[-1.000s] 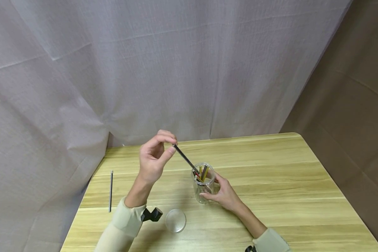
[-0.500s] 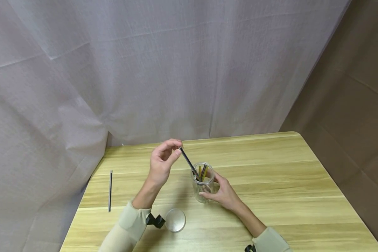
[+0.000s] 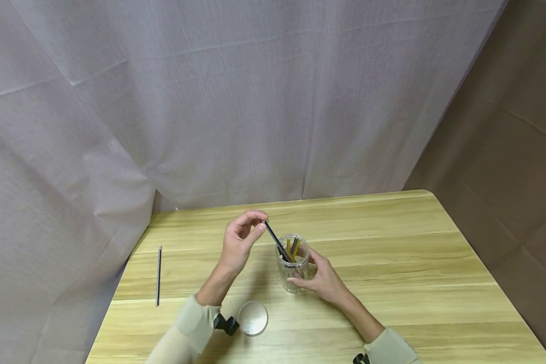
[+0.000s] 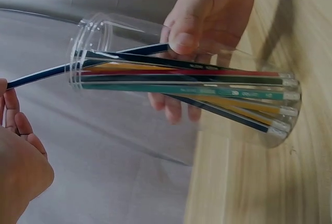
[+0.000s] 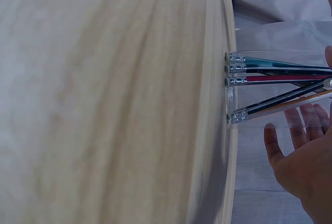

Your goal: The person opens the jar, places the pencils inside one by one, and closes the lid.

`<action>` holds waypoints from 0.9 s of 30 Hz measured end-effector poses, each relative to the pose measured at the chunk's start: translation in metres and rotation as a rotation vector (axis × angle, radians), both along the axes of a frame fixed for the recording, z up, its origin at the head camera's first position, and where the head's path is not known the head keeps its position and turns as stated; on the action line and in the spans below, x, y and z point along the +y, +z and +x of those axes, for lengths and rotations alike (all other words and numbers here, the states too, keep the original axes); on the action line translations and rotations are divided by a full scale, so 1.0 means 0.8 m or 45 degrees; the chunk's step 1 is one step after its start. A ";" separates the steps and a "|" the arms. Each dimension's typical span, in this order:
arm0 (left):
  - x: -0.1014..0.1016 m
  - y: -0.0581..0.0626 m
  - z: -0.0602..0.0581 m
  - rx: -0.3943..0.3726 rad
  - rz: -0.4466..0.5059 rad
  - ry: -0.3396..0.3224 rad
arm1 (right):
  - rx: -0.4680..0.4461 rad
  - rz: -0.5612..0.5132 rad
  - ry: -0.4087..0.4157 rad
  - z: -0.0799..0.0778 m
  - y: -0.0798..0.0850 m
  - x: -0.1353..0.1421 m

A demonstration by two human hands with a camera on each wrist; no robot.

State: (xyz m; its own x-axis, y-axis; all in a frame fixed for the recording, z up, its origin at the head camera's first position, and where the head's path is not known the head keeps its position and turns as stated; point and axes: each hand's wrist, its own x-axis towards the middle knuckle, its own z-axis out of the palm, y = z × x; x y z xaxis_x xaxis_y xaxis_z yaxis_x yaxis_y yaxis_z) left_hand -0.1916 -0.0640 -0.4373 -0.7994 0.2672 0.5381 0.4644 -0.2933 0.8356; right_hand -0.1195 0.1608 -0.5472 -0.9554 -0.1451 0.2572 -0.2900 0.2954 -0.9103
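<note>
My left hand [image 3: 238, 245] pinches the upper end of a dark pencil [image 3: 273, 234] between thumb and fingers. The pencil slants down through the mouth of a clear jar [image 3: 287, 277], its lower part inside. My right hand [image 3: 324, 280] grips the jar from the right, thumb in front and fingers behind. In the left wrist view several pencils fill the jar, among them a teal pencil [image 4: 207, 90] and a red pencil [image 4: 223, 72]. Their silver ends rest at the jar's bottom. The right wrist view shows the same jar with the right hand [image 5: 306, 169] around it.
A round clear lid [image 3: 253, 318] lies on the wooden table [image 3: 391, 263] in front of the jar, close to the left wrist's black mount [image 3: 226, 323]. One dark pencil [image 3: 158, 275] lies alone at the table's left. A grey curtain [image 3: 236, 101] hangs behind.
My left hand has moved down and to the right, lowering the dark pencil deeper into the jar. My right hand and the jar have stayed about where they were.
</note>
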 end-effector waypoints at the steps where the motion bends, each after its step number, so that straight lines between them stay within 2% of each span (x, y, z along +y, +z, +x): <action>1: 0.000 -0.002 0.000 -0.001 -0.003 0.002 | -0.001 0.000 -0.001 0.000 0.000 0.000; 12: -0.004 -0.016 -0.002 0.012 -0.011 -0.004 | -0.003 -0.025 0.003 0.000 0.001 -0.001; 20: -0.005 -0.019 -0.003 -0.009 -0.008 -0.017 | -0.003 -0.014 -0.009 0.001 0.000 0.000; 27: -0.009 -0.019 -0.003 -0.017 -0.013 0.008 | -0.005 -0.001 -0.015 0.001 0.000 0.000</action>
State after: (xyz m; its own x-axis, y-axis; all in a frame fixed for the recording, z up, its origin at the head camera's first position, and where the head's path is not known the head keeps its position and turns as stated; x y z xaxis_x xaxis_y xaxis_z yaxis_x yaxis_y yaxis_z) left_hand -0.1938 -0.0714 -0.4523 -0.8081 0.2673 0.5249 0.4552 -0.2820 0.8445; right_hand -0.1187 0.1604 -0.5470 -0.9581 -0.1334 0.2533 -0.2825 0.2977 -0.9119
